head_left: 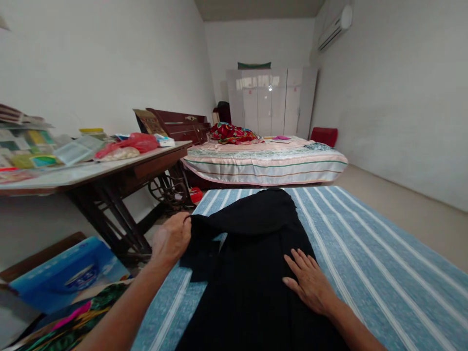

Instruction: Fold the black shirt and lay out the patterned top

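Observation:
A black garment [252, 273] lies spread over a blue bedsheet with white stripes [380, 273]; its exact kind I cannot make out. My left hand [171, 237] is closed on the garment's far left corner and holds that edge raised off the sheet. Below the lifted edge, part of the cloth hangs down and a bit of the sheet shows through a gap. Flat on the right side of the garment rests my right hand [306, 277], fingers stretched out and pressing on the cloth.
To the left stands a sewing machine table [146, 163] with a red plastic bag [137, 142] on top. A blue box [73, 278] sits low at the left. Beyond the sheet is another bed [263, 165], with a wardrobe [272, 105] at the back.

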Motion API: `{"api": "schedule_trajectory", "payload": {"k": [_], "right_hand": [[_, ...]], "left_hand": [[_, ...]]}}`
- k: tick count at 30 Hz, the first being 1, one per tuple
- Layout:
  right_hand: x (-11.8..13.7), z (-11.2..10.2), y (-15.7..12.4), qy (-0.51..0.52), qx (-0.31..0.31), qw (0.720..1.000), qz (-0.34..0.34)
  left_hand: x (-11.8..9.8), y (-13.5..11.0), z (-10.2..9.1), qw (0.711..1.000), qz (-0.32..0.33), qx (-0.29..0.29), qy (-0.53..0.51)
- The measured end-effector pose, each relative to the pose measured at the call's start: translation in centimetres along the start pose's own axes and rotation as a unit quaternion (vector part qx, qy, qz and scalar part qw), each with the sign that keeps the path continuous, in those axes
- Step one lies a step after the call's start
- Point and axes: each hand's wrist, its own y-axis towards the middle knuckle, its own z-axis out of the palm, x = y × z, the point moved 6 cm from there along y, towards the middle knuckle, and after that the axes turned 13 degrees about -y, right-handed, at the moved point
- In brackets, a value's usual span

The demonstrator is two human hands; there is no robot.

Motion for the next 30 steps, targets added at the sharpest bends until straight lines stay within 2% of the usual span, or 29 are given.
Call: {"api": "schedule_trajectory", "payload": {"k": [2,4,8,11,14,16,18,21,24,26,30], "right_hand": [[0.0,0.0,0.1,0.006,0.005,1.000,-0.001],[0.0,-0.1,0.1,0.012,0.006,1.000,0.000],[0.1,-0.4,0.1,0.018,0.008,1.000,-0.001],[0.1,-0.5,0.1,0.017,0.009,1.000,0.001],[0.0,-0.3,0.0,0.013,0.005,1.000,0.001],[-0.1,0.0,0.0,0.007,0.003,1.000,0.001],[-0.2,0.3,0.0,-0.001,-0.003,1.000,0.001],[-0.3,0.8,-0.1,-0.014,-0.014,1.000,-0.001],[-0.4,1.1,-0.3,-0.020,-0.023,1.000,-0.002],[-0.4,1.3,-0.4,-0.023,-0.031,0.999,-0.002],[-0.5,1.6,-0.5,-0.030,-0.041,0.999,-0.005]], "left_hand": [[-0.2,0.7,-1.3,1.000,0.001,0.004,-0.005],[-0.6,0.5,-1.4,0.999,0.030,0.041,-0.018],[-1.6,-2.4,1.3,0.974,0.129,0.169,-0.074],[-2.1,-5.4,3.4,0.946,0.156,0.258,-0.115],[-2.2,-7.5,4.1,0.931,0.113,0.308,-0.160],[-1.4,-8.0,4.0,0.932,0.056,0.299,-0.197],[0.4,-7.8,3.7,0.947,-0.010,0.249,-0.205],[4.4,-7.5,3.9,0.970,-0.102,0.177,-0.134],[6.9,-7.8,5.0,0.966,-0.149,0.196,-0.079],[7.1,-8.1,5.7,0.959,-0.149,0.227,-0.080],[5.0,-9.0,5.8,0.945,-0.126,0.283,-0.102]]}}
